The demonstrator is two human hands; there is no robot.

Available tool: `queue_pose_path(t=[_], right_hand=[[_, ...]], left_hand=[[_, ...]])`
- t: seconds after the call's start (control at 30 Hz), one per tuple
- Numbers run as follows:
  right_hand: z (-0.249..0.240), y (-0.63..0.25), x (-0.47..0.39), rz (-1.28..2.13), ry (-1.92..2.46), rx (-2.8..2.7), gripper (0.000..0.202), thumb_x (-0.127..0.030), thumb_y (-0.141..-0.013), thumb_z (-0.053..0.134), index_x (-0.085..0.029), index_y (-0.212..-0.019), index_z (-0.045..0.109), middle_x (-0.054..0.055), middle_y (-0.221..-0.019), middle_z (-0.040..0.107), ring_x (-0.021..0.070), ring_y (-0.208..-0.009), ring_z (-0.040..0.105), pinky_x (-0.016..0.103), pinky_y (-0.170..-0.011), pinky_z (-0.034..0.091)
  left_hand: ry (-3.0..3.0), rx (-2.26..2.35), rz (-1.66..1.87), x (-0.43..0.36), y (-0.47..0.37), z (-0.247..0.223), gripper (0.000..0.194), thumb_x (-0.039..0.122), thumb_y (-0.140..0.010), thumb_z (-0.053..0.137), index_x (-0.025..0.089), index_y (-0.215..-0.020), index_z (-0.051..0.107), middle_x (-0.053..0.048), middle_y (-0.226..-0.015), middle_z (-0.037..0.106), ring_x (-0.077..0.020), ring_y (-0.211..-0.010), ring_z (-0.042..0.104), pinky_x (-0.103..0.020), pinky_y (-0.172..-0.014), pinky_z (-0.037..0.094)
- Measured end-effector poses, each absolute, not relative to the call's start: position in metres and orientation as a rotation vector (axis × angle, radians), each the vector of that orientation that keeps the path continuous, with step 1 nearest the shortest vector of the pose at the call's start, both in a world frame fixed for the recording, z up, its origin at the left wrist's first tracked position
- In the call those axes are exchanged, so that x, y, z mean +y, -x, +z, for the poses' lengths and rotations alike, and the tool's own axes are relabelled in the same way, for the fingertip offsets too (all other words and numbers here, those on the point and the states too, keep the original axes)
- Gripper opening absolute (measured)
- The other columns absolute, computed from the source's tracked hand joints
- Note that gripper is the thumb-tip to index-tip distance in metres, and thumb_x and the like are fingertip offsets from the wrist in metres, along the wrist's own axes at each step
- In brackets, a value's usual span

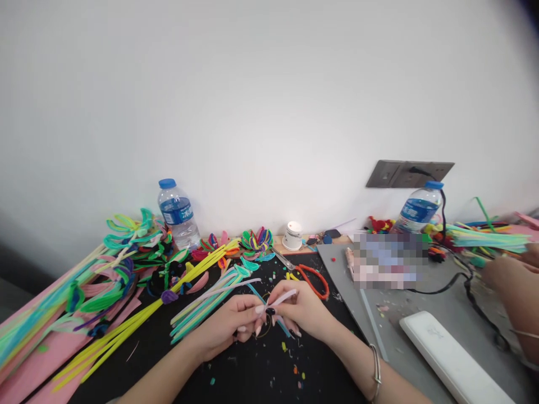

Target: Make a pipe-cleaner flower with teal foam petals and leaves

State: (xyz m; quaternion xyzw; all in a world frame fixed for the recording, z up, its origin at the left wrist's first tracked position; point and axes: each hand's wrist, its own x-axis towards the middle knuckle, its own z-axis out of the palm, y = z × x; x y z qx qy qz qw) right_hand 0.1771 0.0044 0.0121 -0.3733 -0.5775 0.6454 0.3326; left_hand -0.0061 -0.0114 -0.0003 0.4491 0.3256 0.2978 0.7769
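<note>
Over the black mat (236,381), my left hand (236,322) and my right hand (303,308) meet, fingertips touching. Both pinch a pale, whitish pipe cleaner (287,296), whose free end sticks out up and to the right. A thin gold-coloured loop and a blue strip show partly behind my fingers; how they relate to the pipe cleaner I cannot tell. Left of my hands lies a bundle of green and white pipe cleaners (206,303). Scissors with orange-wrapped handles (315,281) rest just beyond my right hand.
Pipe-cleaner flowers (256,241) and long yellow stems (126,331) fill the left and back. Water bottles (179,216) and a paper cup (292,235) stand by the wall. At right are a white oblong case (446,350), a black cable (475,306) and another person's hand (509,286).
</note>
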Motion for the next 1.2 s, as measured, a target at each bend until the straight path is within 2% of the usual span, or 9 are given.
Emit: queue_pose_path(t=[0.23,0.4,0.67,1.0,1.2], right_hand=[[0.0126,-0.1788,0.0042,1.864,0.86,-1.476,0.024,-0.027,-0.068,0.068,-0.013,-0.082,0.055,-0.001,-0.058,0.063,0.0069,-0.035,0.051,0.016,-0.033,0.041],[0.0136,-0.1791,0.0025,1.897,0.887,-1.53,0.028,-0.031,-0.065,0.071,-0.013,-0.078,0.053,-0.001,-0.058,0.061,0.0063,-0.034,0.049,0.016,-0.031,0.038],[0.0092,-0.1803,0.0019,1.813,0.903,-1.693,0.021,-0.027,-0.064,0.07,-0.013,-0.07,0.055,-0.006,-0.049,0.053,0.0047,-0.036,0.046,0.014,-0.034,0.037],[0.0082,-0.1799,0.0,1.638,0.925,-1.917,0.028,-0.04,-0.073,0.063,-0.013,-0.069,0.059,-0.006,-0.045,0.048,0.005,-0.035,0.043,0.015,-0.036,0.034],[0.0078,-0.1776,-0.0023,1.427,0.953,-2.079,0.028,-0.033,-0.082,0.052,-0.014,-0.061,0.055,-0.004,-0.049,0.05,0.0045,-0.037,0.041,0.015,-0.038,0.031]], left_hand=[[-0.963,0.691,0.635,-0.0112,0.0078,-0.0029,0.025,0.034,-0.079,0.059,0.012,-0.069,0.052,0.003,-0.055,0.05,-0.003,-0.043,0.021,-0.02,-0.043,0.01],[-0.99,0.69,0.564,-0.0119,0.0085,-0.0022,0.029,0.037,-0.078,0.059,0.013,-0.065,0.05,0.002,-0.053,0.051,-0.003,-0.041,0.022,-0.02,-0.042,0.01],[-1.006,0.668,0.462,-0.0135,0.009,-0.0029,0.03,0.038,-0.076,0.06,0.013,-0.063,0.051,0.003,-0.048,0.051,-0.0027,-0.037,0.022,-0.022,-0.04,0.01],[-1.031,0.708,0.444,-0.0141,0.008,-0.0009,0.029,0.039,-0.073,0.063,0.011,-0.069,0.055,0.003,-0.048,0.051,-0.0026,-0.038,0.024,-0.022,-0.04,0.009],[-1.013,0.731,0.48,-0.0132,0.0078,-0.0023,0.027,0.037,-0.074,0.063,0.011,-0.072,0.057,0.003,-0.048,0.051,-0.0028,-0.039,0.02,-0.022,-0.04,0.008]])
